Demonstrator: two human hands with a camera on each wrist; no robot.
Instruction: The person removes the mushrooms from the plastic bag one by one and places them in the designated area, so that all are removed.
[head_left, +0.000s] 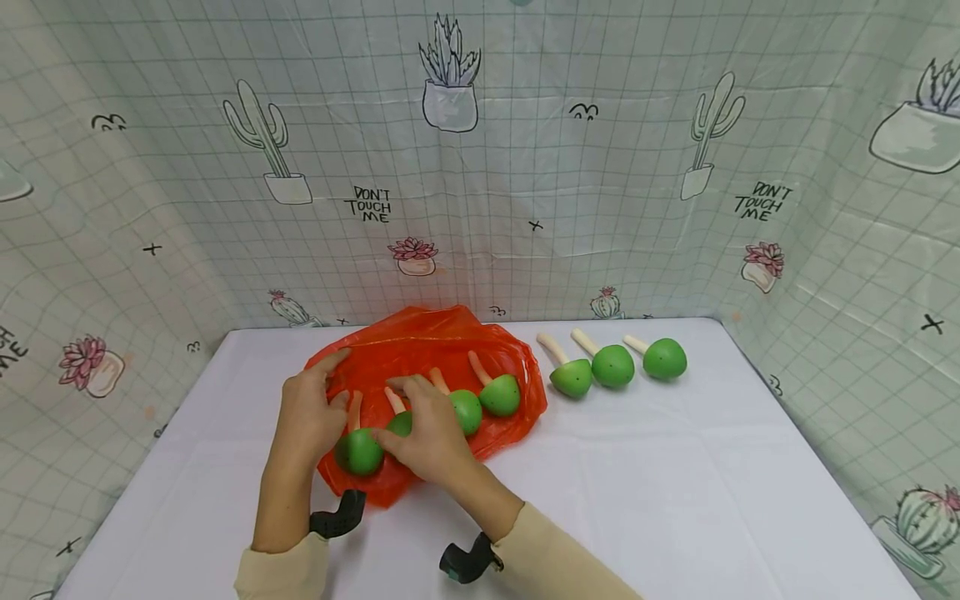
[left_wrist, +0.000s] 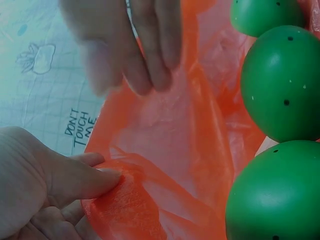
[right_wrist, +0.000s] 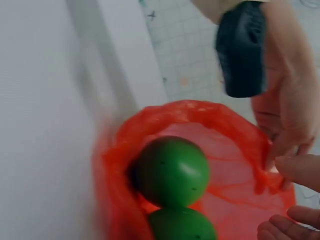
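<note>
A red plastic bag (head_left: 420,325) lies spread with its mouth wide, and several green toy mushrooms (head_left: 360,452) with pale stems rest in it. At the bag's left side my left hand (head_left: 309,417) pinches the rim; the left wrist view shows the thumb (left_wrist: 92,181) pressing on the red plastic (left_wrist: 127,205). My right hand (head_left: 431,433) hovers over the bag's middle, hiding part of one mushroom (head_left: 400,423). In the right wrist view its fingers (right_wrist: 300,217) look extended and hold nothing.
Three more toy mushrooms (head_left: 612,367) lie in a row on the white table (head_left: 637,492), right of the bag. Behind the table hangs a checked cloth (head_left: 510,167) with cactus drawings. Each wrist carries a black camera mount (head_left: 468,560).
</note>
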